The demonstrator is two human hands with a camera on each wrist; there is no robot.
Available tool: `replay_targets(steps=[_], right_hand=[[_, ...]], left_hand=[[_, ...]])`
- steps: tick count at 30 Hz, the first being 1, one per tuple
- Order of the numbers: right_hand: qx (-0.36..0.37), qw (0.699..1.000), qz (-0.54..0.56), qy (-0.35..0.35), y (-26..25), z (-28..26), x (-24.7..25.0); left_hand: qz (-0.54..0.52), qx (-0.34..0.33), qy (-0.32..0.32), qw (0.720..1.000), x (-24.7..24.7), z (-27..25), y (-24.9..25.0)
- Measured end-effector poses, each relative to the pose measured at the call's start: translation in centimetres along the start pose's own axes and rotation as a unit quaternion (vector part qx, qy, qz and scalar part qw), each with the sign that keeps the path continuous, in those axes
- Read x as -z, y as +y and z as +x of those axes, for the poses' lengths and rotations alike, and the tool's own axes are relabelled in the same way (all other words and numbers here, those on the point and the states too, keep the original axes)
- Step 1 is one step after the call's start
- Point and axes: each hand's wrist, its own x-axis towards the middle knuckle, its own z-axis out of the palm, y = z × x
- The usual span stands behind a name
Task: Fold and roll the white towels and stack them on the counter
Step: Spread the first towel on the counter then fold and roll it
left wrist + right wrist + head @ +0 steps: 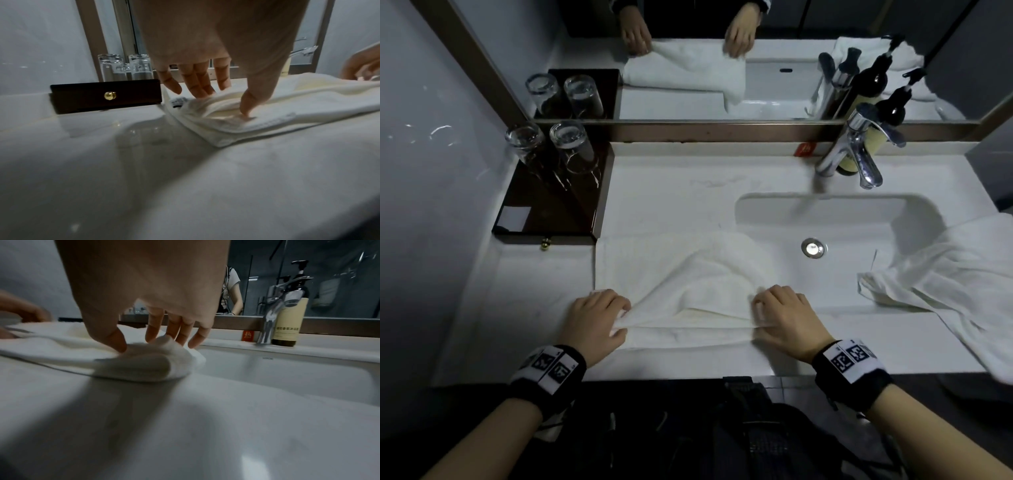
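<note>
A white towel (681, 274) lies on the white counter (534, 308) left of the sink, with its near edge folded over in layers. My left hand (599, 317) pinches the towel's (267, 112) left near corner, thumb on top and fingers behind the fold. My right hand (787, 317) pinches the right near corner of the towel (144, 363) at the basin's rim. A second white towel (955, 274) lies crumpled over the sink's right side and the counter edge.
A dark wooden tray (551, 209) with two upturned glasses (551, 147) stands at the back left. The chrome faucet (859, 150) and a pump bottle (287, 324) stand behind the basin (825, 219). The mirror (688, 51) runs along the back.
</note>
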Motion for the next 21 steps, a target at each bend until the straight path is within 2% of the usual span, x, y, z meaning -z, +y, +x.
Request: replay_targets(steps=[3, 5, 7, 9, 10, 11, 13, 15, 16, 19, 21], right_hand=[[0.010, 0.999, -0.022, -0.027, -1.4, 0.7, 0.0], [0.009, 0.999, -0.024, -0.020, -1.7, 1.3, 0.6], [0.009, 0.999, 0.015, 0.037, -1.6, 1.4, 1.9], [0.034, 0.990, 0.061, 0.122, -1.0, 1.1, 3.0], [0.054, 0.986, 0.069, 0.143, -0.7, 0.7, 3.3], [0.075, 0.984, 0.068, 0.144, -0.6, 0.2, 3.4], [0.098, 0.989, 0.051, 0.100, -0.3, -0.8, 2.7], [0.086, 0.996, 0.009, 0.018, -0.2, -1.6, 1.2], [0.073, 0.997, -0.015, -0.013, -0.3, -1.8, 0.6], [0.065, 0.998, 0.001, -0.021, -0.9, -2.0, -0.2], [0.088, 0.996, 0.025, -0.013, -1.9, -1.3, 0.1]], left_hand=[[-0.003, -0.006, -0.028, 1.000, -0.4, 0.5, 0.7], [0.011, -0.002, -0.029, 1.000, -0.5, 1.0, 1.0], [-0.011, -0.002, 0.019, 1.000, 0.2, 1.3, 1.0], [-0.041, -0.024, 0.113, 0.992, 1.2, 1.1, 0.6], [-0.042, -0.046, 0.139, 0.988, 1.7, 0.8, 0.4], [-0.034, -0.074, 0.136, 0.987, 1.9, 0.5, 0.3], [-0.005, -0.114, 0.075, 0.991, 1.6, -0.4, 0.4], [0.018, -0.106, -0.020, 0.994, 0.8, -1.3, 0.7], [0.013, -0.085, -0.046, 0.995, 0.4, -1.6, 0.8], [-0.017, -0.015, -0.055, 0.998, -0.4, -1.8, 0.7], [-0.010, -0.029, -0.053, 0.998, -0.7, -1.3, 1.3]])
